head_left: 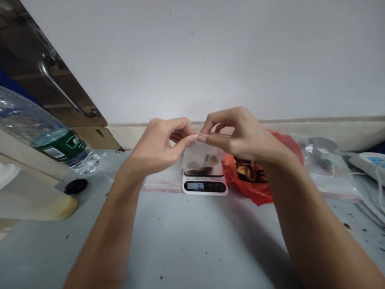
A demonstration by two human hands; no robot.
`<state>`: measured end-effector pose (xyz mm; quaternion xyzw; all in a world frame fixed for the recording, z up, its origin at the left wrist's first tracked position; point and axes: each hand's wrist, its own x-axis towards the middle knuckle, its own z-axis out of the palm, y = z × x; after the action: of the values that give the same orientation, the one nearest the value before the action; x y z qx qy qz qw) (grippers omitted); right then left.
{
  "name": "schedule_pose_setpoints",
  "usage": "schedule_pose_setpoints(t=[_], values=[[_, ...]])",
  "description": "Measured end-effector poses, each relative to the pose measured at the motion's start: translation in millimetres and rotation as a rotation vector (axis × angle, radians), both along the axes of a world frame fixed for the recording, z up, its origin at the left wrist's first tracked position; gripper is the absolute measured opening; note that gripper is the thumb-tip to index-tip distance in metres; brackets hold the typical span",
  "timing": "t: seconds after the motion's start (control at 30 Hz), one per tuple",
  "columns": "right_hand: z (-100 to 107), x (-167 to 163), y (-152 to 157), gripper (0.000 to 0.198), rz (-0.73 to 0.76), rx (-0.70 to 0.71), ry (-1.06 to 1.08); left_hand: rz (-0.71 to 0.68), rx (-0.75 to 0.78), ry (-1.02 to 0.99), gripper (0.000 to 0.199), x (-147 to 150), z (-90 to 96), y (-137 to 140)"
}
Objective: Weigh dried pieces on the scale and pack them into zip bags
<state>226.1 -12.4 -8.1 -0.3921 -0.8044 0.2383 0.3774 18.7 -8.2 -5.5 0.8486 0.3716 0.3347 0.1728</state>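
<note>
Head view: white wall [192, 60] above a grey-blue tabletop [180, 241]

The wall, dotted with small marks, fills the upper part; the tabletop meets its foot. At left are a dark panel [27, 52] with a metal handle [66, 94] and a green-labelled water bottle [66, 146]. A red plastic bag [255, 196] of brown pieces [249, 170] lies right of centre. The left hand [159, 144] and right hand [243, 134] pinch the top edge of a small translucent bag [192, 154] at a white scale [206, 193] reading 0.0; whether it rests there I cannot tell. Dark crumbs [347, 226] speckle the tabletop.
</note>
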Motion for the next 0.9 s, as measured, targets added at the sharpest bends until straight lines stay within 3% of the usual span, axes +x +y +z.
schedule_pose_setpoints(t=[0.47,0.9], values=[[-7.0,40.6,14.7,0.026,-0.065,-0.053,-0.124,0.0,0.075,0.05,0.016,-18.8,6.9,6.7],[-5.0,44.7,8.8,0.022,-0.086,-0.12,-0.089,0.003,0.029,-0.007,0.014,-19.2,5.2,9.8]])
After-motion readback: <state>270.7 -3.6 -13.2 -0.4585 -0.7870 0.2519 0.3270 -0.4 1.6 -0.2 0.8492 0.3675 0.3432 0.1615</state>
